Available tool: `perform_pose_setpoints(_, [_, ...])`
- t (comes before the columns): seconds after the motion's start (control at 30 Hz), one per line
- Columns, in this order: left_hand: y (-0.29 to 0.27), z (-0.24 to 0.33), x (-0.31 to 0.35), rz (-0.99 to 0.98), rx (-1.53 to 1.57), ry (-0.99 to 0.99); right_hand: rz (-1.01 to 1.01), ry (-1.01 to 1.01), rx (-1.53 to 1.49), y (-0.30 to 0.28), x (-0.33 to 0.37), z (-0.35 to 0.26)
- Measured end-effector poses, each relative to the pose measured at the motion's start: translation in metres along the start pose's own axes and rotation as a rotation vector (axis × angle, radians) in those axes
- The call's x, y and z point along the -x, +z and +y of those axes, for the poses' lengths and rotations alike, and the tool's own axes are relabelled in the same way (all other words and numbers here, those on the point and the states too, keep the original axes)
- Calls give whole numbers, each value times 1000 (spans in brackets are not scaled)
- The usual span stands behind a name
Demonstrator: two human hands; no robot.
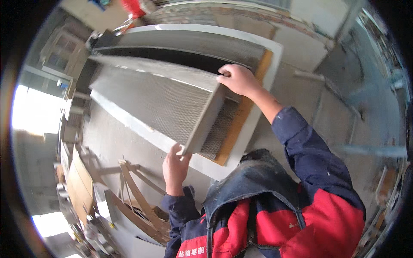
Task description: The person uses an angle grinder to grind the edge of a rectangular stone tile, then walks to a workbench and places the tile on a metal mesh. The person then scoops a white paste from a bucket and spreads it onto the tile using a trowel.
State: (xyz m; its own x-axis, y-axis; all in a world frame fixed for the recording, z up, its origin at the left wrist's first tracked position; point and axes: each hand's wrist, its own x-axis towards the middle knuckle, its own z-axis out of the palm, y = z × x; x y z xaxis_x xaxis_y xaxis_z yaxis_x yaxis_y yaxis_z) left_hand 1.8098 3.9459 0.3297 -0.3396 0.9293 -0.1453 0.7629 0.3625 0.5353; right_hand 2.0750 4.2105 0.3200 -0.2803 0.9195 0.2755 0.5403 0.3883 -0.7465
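Observation:
A long, shallow grey box-like frame (205,118) with a short end board and a long side wall lies tilted across the work table. My right hand (239,80) grips its upper right corner, fingers curled over the edge. At the lower corner of the same end board, my left hand (175,168) holds the edge between thumb and fingers. A grey sheet with a fine honeycomb-like texture (159,101) shows inside the frame, and similar texture appears beyond the end board. Along the table's right end runs a yellow-brown wooden strip (243,124). The frame's far end is blurred.
Under the frame, the table's white top (124,118) shows around the edges. Curved wooden pieces (142,202) and a light wooden board (79,185) stand at the lower left. A pale bar (309,76) lies on the floor at right. A red object (134,7) is behind the table.

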Motion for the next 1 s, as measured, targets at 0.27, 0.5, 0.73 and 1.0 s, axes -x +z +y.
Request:
perform_pose_setpoints(0.27, [4, -38, 52, 79, 109, -195, -70, -20, -28, 4, -12, 11])
perform_pose_setpoints(0.5, [13, -58, 65, 106, 68, -191, -47, 0, -7, 5, -14, 21])
perform_pose_setpoints(0.73, [13, -49, 69, 135, 96, -156, -39, -2, 61, 6, -15, 21])
perform_pose_setpoints(1.0, [1, 31, 20, 222, -51, 172, 120, 55, -149, -11, 13, 32])
